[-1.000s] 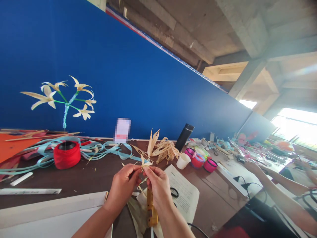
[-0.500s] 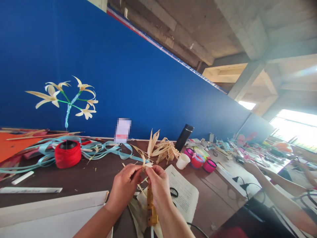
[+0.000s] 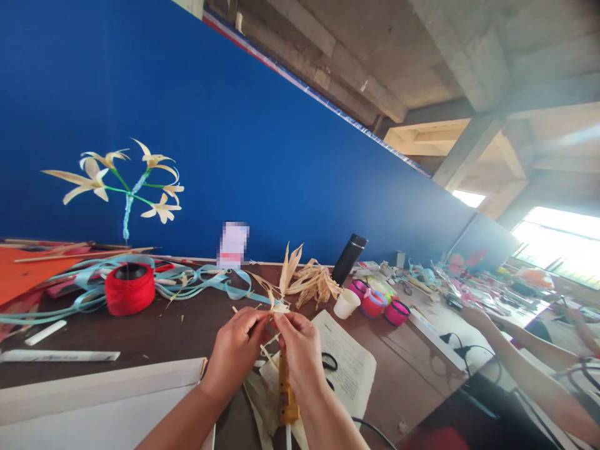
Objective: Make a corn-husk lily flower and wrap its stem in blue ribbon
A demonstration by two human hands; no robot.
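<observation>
Husk piece [image 3: 279,308] is sitting pinched btwn the fingertips of L hand [image 3: 240,342] and R hand [image 3: 300,350], both gripping it above the yellow tool [image 3: 287,394]. Dried husks [image 3: 312,281] are lying just beyond, w/ the black bottle [image 3: 349,260] leaning nearby & white cup [image 3: 347,304] standing close. Printed sheet [image 3: 349,356] is lying under black-handled scissors [image 3: 329,361], R of the hands. Red spool [image 3: 130,294] is resting far L, near blue ribbon [image 3: 206,278].

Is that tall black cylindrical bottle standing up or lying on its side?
Standing: the bottle rises from the brown tabletop against the blue wall panel; its slant looks like camera distortion.
</observation>
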